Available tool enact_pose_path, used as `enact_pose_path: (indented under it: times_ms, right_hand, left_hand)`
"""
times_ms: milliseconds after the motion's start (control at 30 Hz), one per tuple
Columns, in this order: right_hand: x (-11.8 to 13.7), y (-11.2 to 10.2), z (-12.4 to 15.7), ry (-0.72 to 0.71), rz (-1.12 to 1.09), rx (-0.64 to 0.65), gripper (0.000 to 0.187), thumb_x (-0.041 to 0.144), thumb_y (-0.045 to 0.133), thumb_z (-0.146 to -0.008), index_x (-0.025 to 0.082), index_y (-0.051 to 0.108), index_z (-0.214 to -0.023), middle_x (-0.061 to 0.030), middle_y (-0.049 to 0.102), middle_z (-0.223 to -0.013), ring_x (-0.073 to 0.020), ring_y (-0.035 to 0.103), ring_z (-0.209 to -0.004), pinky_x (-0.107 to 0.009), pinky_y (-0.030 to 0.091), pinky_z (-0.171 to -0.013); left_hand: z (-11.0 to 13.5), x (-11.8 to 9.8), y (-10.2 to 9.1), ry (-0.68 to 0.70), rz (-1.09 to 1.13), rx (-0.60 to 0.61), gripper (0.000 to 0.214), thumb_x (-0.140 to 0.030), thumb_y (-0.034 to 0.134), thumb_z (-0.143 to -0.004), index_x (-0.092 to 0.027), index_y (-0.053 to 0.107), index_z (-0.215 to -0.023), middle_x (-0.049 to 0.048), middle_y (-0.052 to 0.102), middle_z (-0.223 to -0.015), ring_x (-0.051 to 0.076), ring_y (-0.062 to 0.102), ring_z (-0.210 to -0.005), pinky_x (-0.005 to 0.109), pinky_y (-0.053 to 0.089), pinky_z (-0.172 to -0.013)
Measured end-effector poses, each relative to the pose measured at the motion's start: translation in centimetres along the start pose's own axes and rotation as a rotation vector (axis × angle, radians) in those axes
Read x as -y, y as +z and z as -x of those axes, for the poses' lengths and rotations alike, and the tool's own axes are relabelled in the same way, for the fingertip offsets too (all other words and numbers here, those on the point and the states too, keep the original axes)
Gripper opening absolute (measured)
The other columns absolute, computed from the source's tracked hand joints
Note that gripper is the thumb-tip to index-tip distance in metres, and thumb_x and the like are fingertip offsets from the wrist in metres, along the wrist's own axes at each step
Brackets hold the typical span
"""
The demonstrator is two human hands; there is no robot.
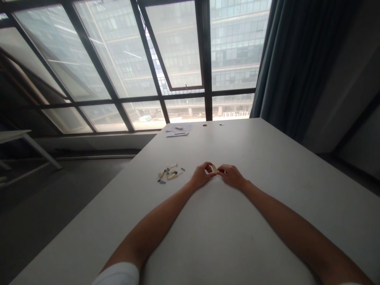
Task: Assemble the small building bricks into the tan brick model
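Observation:
Both hands meet over the middle of the white table (pixel 208 221), around a small yellow building-block piece (pixel 214 168). My left hand (pixel 202 174) pinches the piece from the left between thumb and forefinger. From the right, my right hand (pixel 232 175) has its fingers closed at the piece's lower end. Its exact shape is partly covered by the fingertips. Left of my left hand lies a loose pile of small yellow, grey and black building-block parts (pixel 172 177), with a grey piece (pixel 183 169) a little apart from it.
Papers (pixel 179 128) with a dark pen-like item on them lie at the table's far left corner. Two small dark round spots (pixel 204 125) sit near the far edge. Beyond are large windows; a dark curtain (pixel 276 71) hangs at right, and another table (pixel 18 135) stands at left.

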State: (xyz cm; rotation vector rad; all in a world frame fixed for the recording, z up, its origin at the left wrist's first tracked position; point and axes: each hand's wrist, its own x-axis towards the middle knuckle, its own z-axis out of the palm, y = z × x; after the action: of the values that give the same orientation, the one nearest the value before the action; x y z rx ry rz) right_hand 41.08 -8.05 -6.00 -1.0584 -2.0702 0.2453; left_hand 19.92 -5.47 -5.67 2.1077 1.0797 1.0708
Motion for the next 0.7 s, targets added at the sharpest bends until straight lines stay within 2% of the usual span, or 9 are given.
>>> enact_pose_path:
  times_ms: [333, 700]
  right_hand:
    - [0.35, -0.24, -0.01, -0.012, -0.010, 0.024, 0.005, 0.020, 0.067, -0.090, 0.020, 0.071, -0.086, -0.0022, 0.069, -0.078, -0.0153, 0.059, -0.068, -0.026, 0.044, -0.066]
    - [0.18, -0.23, 0.05, -0.022, -0.031, 0.049, 0.007, 0.022, 0.065, -0.092, 0.020, 0.071, -0.089, -0.0034, 0.070, -0.081, -0.0160, 0.059, -0.069, -0.026, 0.045, -0.067]
  left_hand:
    - [0.18, -0.37, -0.02, 0.011, -0.021, 0.006, 0.048, -0.044, 0.082, -0.074, -0.020, 0.065, -0.112, -0.0002, 0.067, -0.079, 0.013, 0.060, -0.070, 0.023, 0.046, -0.063]
    - [0.28, -0.47, -0.12, 0.009, -0.024, 0.011, 0.048, -0.044, 0.082, -0.075, -0.020, 0.066, -0.112, -0.0012, 0.068, -0.077, 0.013, 0.061, -0.069, 0.023, 0.047, -0.064]
